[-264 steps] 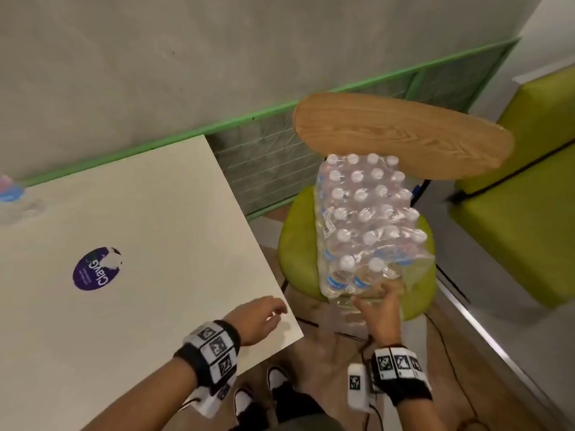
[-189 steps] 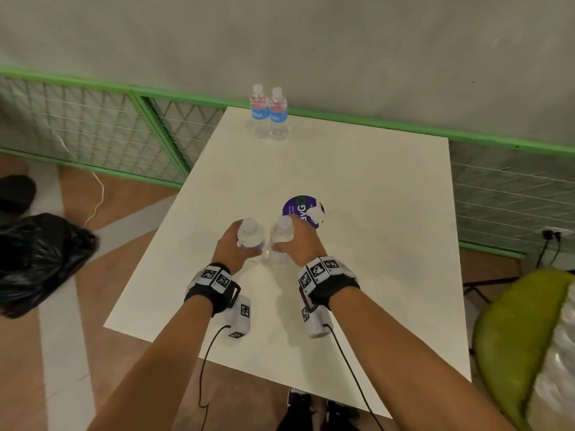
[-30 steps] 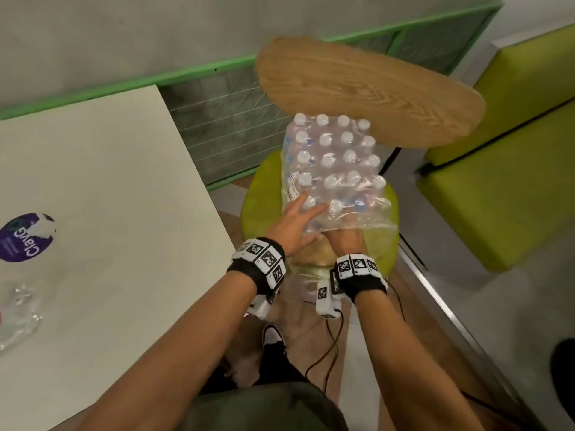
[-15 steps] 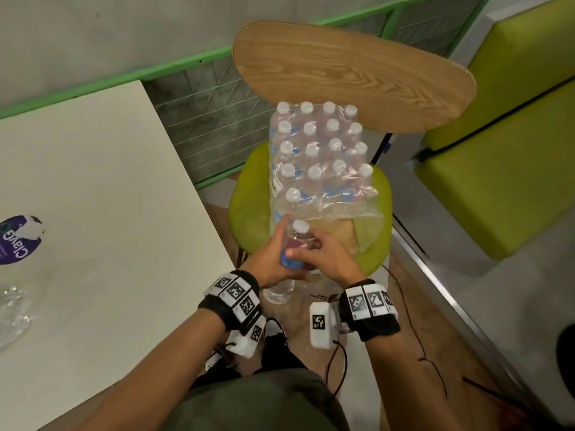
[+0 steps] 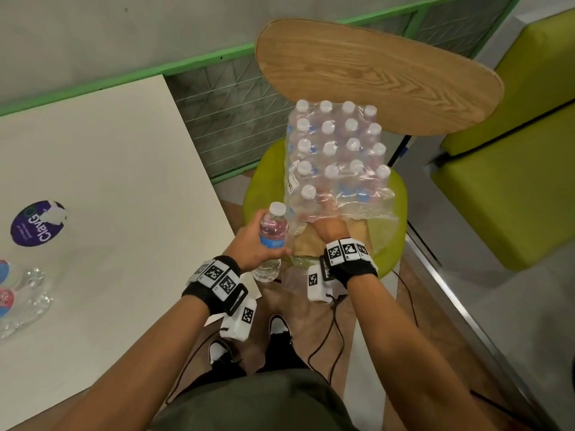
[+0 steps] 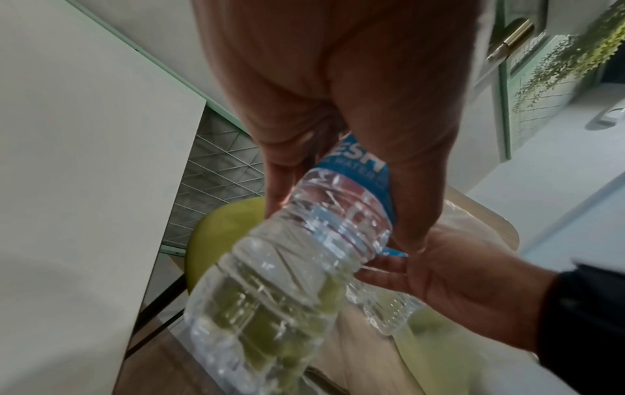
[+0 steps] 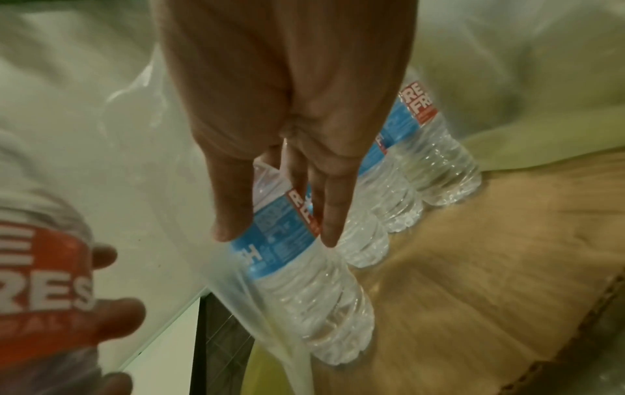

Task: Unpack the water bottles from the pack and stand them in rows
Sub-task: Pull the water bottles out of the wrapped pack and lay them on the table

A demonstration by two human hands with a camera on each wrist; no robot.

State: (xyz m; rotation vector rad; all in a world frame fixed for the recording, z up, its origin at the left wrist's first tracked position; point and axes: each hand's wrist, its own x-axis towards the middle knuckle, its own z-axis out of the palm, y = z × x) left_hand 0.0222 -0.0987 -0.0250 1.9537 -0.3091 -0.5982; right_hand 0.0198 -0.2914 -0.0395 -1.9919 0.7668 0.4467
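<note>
Your left hand [image 5: 252, 241] grips one clear plastic water bottle [image 5: 271, 241] just beside the shrink-wrapped pack [image 5: 337, 160]; your right hand [image 5: 327, 228], fingers straight, reaches inside for a second. Next, I judge: close round it, draw it clear of the film.

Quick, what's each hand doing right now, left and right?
Left hand: grips a water bottle around its label.
Right hand: fingers straight, reaching inside the plastic wrap toward the nearest packed bottle; nothing gripped yet.
</note>
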